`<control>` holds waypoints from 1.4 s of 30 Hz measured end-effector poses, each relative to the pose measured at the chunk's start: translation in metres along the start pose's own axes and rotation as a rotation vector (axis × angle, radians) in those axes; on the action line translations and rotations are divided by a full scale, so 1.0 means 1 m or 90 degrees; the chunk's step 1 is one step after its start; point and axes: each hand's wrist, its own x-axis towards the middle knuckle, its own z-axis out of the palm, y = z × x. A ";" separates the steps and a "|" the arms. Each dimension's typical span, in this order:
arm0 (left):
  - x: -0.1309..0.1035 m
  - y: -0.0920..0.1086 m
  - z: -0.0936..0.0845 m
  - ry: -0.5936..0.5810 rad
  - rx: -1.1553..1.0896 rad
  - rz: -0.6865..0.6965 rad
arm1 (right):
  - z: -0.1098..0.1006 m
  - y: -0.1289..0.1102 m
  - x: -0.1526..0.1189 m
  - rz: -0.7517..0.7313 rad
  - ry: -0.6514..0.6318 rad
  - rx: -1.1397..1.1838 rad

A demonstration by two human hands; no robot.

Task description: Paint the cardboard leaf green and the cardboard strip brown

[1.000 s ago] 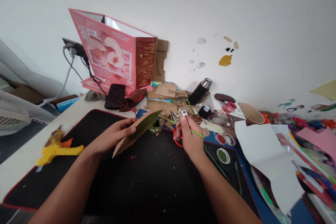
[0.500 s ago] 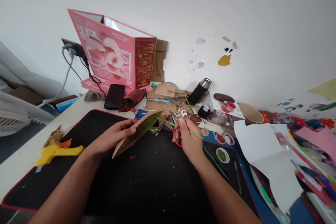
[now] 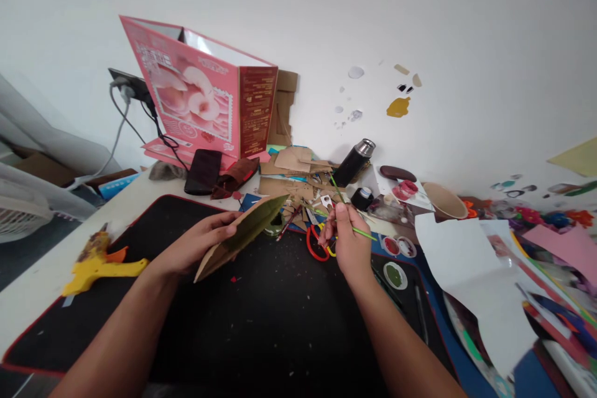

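Note:
My left hand grips a piece of cardboard by its near left side, thumb on top. The cardboard is tilted, and green paint covers part of its upper face. My right hand is closed round a thin paintbrush with a bright green handle, held off the cardboard to its right; the tip is hard to make out. Just left of my right hand lie scissors with red and yellow handles. Behind the cardboard stands a small dish of green paint, partly hidden.
A yellow glue gun lies on the black mat at left. Cardboard scraps, a black thermos and a pink box stand behind. At right are a green paint lid and white paper.
My right hand has moved right, away from the cardboard, with the paintbrush, uncovering the scissors. The cardboard has shifted slightly left and tilted a little in my left hand.

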 end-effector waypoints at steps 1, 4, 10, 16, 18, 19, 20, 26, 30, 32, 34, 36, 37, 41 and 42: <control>0.000 -0.001 0.000 0.006 -0.012 -0.003 | 0.000 -0.001 -0.001 0.000 0.000 0.005; -0.001 -0.003 -0.001 0.022 -0.040 -0.013 | 0.001 -0.004 -0.004 -0.006 -0.007 0.017; -0.002 -0.004 0.001 0.025 -0.071 -0.030 | 0.006 -0.003 -0.008 -0.007 -0.028 0.001; -0.002 -0.002 0.002 0.021 -0.081 -0.029 | 0.006 -0.002 -0.013 -0.001 -0.077 -0.021; -0.001 -0.002 0.002 0.021 -0.079 -0.031 | 0.006 -0.005 -0.013 -0.010 -0.068 -0.014; -0.002 -0.002 0.002 0.022 -0.078 -0.032 | 0.007 -0.005 -0.013 -0.014 -0.059 -0.008; -0.002 -0.002 0.002 0.023 -0.076 -0.032 | 0.007 -0.005 -0.013 -0.016 -0.051 -0.001; -0.001 -0.002 0.001 0.017 -0.031 -0.028 | 0.012 0.004 -0.022 0.027 -0.113 0.000; 0.002 -0.003 0.001 0.005 -0.001 0.016 | 0.013 0.005 -0.026 0.019 -0.144 0.007; 0.002 -0.004 0.000 0.001 0.009 0.026 | 0.012 0.002 -0.022 0.012 -0.121 0.004; 0.003 -0.005 0.000 -0.003 0.021 0.024 | 0.012 0.002 -0.017 0.008 -0.089 -0.003; 0.002 -0.005 0.000 0.001 0.039 0.024 | 0.012 0.003 -0.014 0.011 -0.068 -0.006; 0.002 -0.005 0.000 0.005 0.049 0.028 | 0.013 0.005 -0.014 0.013 -0.067 -0.006; 0.002 -0.004 0.001 0.006 0.075 0.034 | 0.017 0.013 -0.020 0.024 -0.118 -0.013; 0.003 -0.003 0.001 0.005 0.077 0.035 | 0.017 0.013 -0.021 0.024 -0.129 -0.015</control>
